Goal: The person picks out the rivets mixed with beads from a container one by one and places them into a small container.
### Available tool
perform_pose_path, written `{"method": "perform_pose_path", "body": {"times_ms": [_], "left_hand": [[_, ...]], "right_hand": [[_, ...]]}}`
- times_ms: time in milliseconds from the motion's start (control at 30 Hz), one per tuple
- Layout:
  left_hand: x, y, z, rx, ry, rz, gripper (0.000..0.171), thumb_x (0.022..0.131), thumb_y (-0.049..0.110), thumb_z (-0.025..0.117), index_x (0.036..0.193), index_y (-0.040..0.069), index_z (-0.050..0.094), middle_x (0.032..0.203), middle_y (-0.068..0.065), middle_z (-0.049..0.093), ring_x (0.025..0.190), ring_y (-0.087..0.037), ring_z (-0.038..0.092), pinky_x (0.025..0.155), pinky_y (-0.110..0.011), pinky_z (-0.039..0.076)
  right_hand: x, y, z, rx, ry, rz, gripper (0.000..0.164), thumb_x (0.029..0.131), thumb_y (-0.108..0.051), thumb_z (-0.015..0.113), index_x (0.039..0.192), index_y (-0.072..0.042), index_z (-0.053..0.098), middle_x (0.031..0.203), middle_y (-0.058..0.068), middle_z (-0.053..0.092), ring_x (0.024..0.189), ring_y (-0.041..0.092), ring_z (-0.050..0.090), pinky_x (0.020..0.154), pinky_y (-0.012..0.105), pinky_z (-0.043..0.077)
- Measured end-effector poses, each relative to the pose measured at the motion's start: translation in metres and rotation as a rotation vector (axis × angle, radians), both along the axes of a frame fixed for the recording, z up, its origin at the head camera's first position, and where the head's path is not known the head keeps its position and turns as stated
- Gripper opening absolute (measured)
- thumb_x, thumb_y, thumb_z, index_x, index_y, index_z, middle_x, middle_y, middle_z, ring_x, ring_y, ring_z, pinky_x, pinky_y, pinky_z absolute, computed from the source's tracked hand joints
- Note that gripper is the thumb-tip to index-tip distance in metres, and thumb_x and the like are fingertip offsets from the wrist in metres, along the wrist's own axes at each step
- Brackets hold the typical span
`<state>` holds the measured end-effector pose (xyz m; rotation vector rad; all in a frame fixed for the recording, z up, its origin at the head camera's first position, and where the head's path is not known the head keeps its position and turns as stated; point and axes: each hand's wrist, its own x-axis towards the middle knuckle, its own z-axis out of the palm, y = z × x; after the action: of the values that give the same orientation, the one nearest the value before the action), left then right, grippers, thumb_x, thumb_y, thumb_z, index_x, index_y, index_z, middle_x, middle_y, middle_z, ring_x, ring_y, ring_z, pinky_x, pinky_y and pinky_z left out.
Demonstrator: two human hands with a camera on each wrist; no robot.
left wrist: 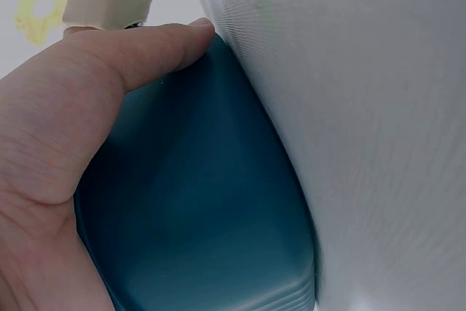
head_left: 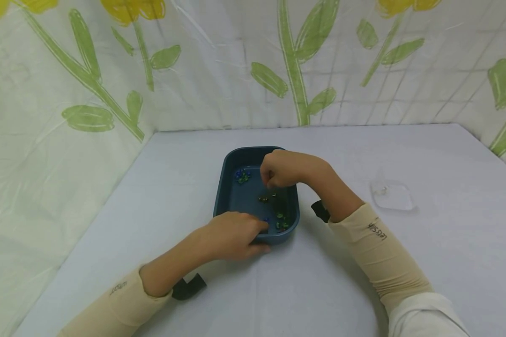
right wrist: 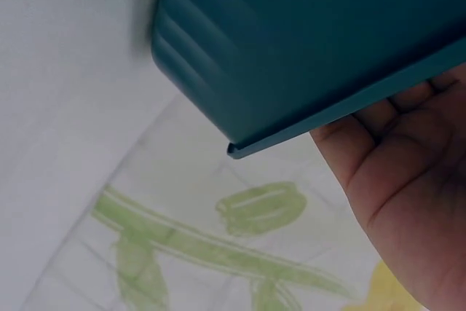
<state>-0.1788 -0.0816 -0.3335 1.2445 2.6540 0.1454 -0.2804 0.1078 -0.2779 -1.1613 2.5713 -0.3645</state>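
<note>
A dark blue rectangular bin [head_left: 246, 205] stands on the table with small glassy beads inside. Blue and green beads [head_left: 242, 176] cluster at its far left, gold-coloured ones [head_left: 263, 199] lie mid-floor, and green ones [head_left: 281, 223] gather at the near right. My left hand [head_left: 232, 235] grips the near wall, fingers over the rim and thumb [left wrist: 164, 52] against the outside. Over the bin's right side, my right hand [head_left: 290, 167] reaches in with fingers bent downward. Its fingertips are hidden, so I cannot tell if they pinch a bead.
To the right of the bin lies a small clear plastic tray [head_left: 392, 196] with a tiny pale thing at its left side. White sheeting [head_left: 219, 70] with painted flowers hangs behind the table's far edge and down the left side.
</note>
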Motion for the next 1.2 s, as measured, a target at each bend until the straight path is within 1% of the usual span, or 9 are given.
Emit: {"method": "perform_pose_path", "body": {"times_ms": [233,333,467,567,700,833,1000,1200], "left_hand": [[0.001,0.000,0.001,-0.007,-0.003,0.005,0.025,0.094,0.041,0.070,0.089,0.017,0.065,0.068,0.011,0.051,0.061,-0.009,0.046,0.059,-0.028,0.042],[0.001,0.001,0.002,-0.009,-0.005,0.005,0.025,0.094,0.040,0.070,0.090,0.016,0.066,0.068,0.011,0.051,0.061,-0.009,0.046,0.060,-0.028,0.042],[0.002,0.001,0.002,-0.004,-0.014,0.006,0.024,0.094,0.039,0.071,0.086,0.017,0.063,0.066,0.010,0.047,0.060,-0.009,0.043,0.058,-0.028,0.038],[0.002,0.001,0.002,0.003,-0.017,0.007,0.024,0.094,0.038,0.072,0.085,0.017,0.062,0.065,0.009,0.046,0.060,-0.009,0.042,0.058,-0.028,0.038],[0.002,0.000,0.002,0.010,-0.013,0.006,0.024,0.094,0.038,0.072,0.086,0.017,0.063,0.065,0.009,0.047,0.060,-0.009,0.043,0.058,-0.028,0.039],[0.002,0.001,0.002,0.014,-0.018,0.006,0.024,0.094,0.038,0.072,0.087,0.016,0.064,0.064,0.009,0.046,0.059,-0.009,0.043,0.057,-0.027,0.038],[0.002,0.001,0.002,0.011,-0.023,0.007,0.024,0.094,0.038,0.071,0.087,0.016,0.064,0.065,0.009,0.046,0.059,-0.009,0.042,0.056,-0.027,0.037],[0.002,0.001,0.002,0.011,-0.022,0.005,0.025,0.094,0.039,0.071,0.085,0.017,0.063,0.065,0.009,0.046,0.059,-0.008,0.042,0.056,-0.027,0.037]], "right_hand": [[-0.001,0.003,0.002,-0.002,0.003,0.006,0.013,0.095,-0.003,0.064,0.097,-0.008,0.076,0.095,0.000,0.069,0.086,0.017,0.064,0.078,0.036,0.053],[-0.001,0.005,0.003,-0.006,0.011,0.000,0.015,0.096,-0.002,0.062,0.099,-0.007,0.076,0.097,0.001,0.069,0.087,0.018,0.064,0.079,0.037,0.052],[0.000,0.008,0.006,-0.016,0.023,-0.006,0.016,0.096,0.000,0.060,0.097,-0.007,0.075,0.095,0.001,0.068,0.085,0.019,0.062,0.078,0.038,0.051],[0.001,0.009,0.009,-0.026,0.031,-0.013,0.017,0.096,0.001,0.059,0.094,-0.007,0.074,0.093,0.002,0.067,0.082,0.020,0.060,0.077,0.038,0.050],[0.000,0.011,0.011,-0.035,0.042,-0.029,0.019,0.096,0.002,0.058,0.092,-0.008,0.073,0.090,0.002,0.066,0.079,0.019,0.058,0.075,0.037,0.049],[-0.001,0.013,0.011,-0.039,0.047,-0.048,0.019,0.095,0.002,0.058,0.091,-0.009,0.073,0.089,0.001,0.066,0.078,0.019,0.057,0.074,0.036,0.049],[-0.002,0.016,0.012,-0.044,0.051,-0.063,0.019,0.095,0.001,0.057,0.092,-0.008,0.073,0.090,0.000,0.066,0.080,0.019,0.059,0.075,0.037,0.050],[-0.001,0.021,0.015,-0.040,0.057,-0.077,0.020,0.094,0.002,0.057,0.093,-0.009,0.074,0.093,0.000,0.067,0.083,0.018,0.061,0.077,0.037,0.051]]}}
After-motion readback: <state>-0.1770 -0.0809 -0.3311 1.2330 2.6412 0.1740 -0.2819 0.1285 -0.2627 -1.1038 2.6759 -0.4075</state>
